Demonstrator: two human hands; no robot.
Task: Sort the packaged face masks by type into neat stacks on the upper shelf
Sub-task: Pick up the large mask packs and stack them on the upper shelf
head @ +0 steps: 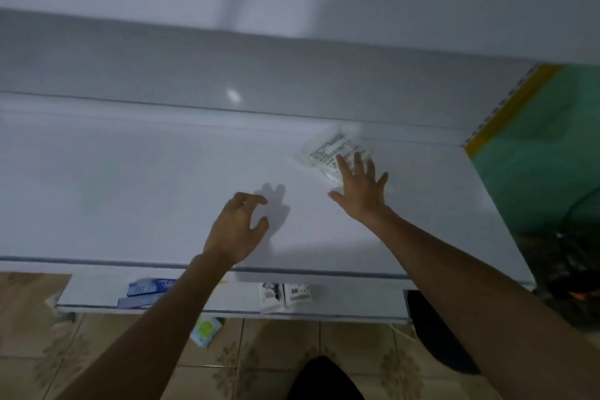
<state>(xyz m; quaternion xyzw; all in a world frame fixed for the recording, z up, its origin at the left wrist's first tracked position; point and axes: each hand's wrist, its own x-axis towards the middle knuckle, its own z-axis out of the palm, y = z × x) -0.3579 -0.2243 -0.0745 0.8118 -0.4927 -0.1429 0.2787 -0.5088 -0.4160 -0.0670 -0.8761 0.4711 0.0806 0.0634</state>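
- My right grip [360, 188] is spread flat with straight fingers and holds nothing. Its fingertips [341, 163] lie on the near edge of the mask packs [324, 153].
- My left grip [238, 227] hovers over the front half of the upper shelf [130, 188], its fingers loosely curled round nothing.
- The packs sit toward the shelf's back right. They are blurred, but the pile looks skewed rather than square.
- Progress is early, I judge: only that one pile is up. More white packs [285, 295] and blue boxes [146, 292] lie on the lower shelf [357, 299], and a green pack [205, 331] lies on the floor [292, 341].
- There is wide bare shelf left of the pile for further stacks.
- The back panel [292, 84] is just behind the pile, and the yellow upright [506, 107] stands near on the right.
- The front lip [97, 261] runs beneath my forearms.
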